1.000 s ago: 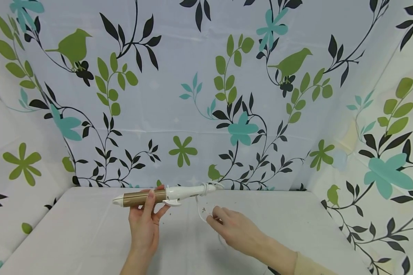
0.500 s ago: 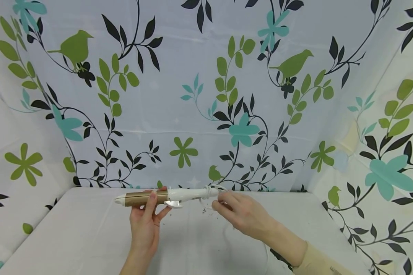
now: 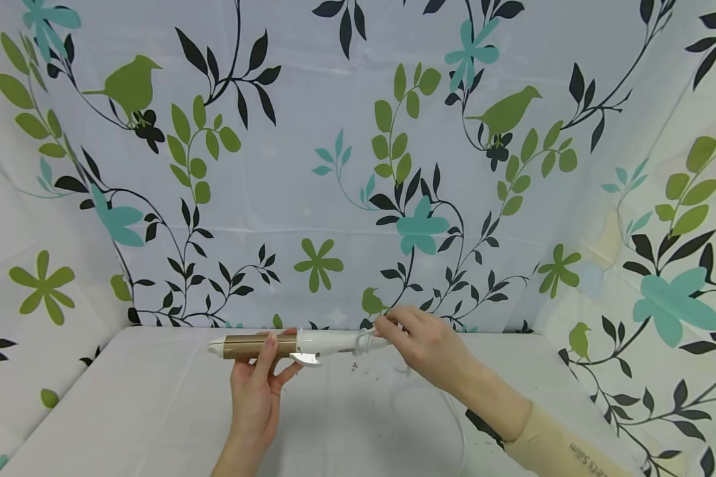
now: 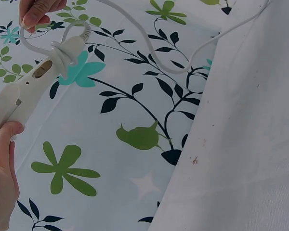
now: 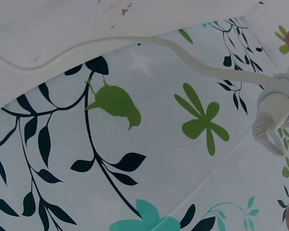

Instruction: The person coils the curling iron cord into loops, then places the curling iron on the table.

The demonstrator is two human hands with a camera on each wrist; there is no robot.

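A curling iron with a gold barrel (image 3: 256, 346) and a white handle (image 3: 328, 341) is held level over the table's far edge. My left hand (image 3: 253, 391) grips the barrel, thumb in front and fingers behind. White power cord (image 4: 62, 57) is wound around the tail end of the handle. My right hand (image 3: 429, 341) is at that end, its thumb and fingers pinching a loop of cord, as the left wrist view also shows. Those fingertips partly hide the handle's end in the head view. The cord winding (image 5: 279, 103) sits at the right edge in the right wrist view.
A white-covered table (image 3: 173, 411) lies below. Behind it hangs a patterned cloth (image 3: 262, 165) with leaves, birds and flowers, and similar cloth flanks both sides. The loose cord (image 3: 456, 417) trails down across the table on the right. Small dark specks (image 3: 355, 366) mark the table.
My right hand has risen and moved right, from below the handle to its tail end, bringing the cord up. The curling iron and left hand have shifted slightly right.
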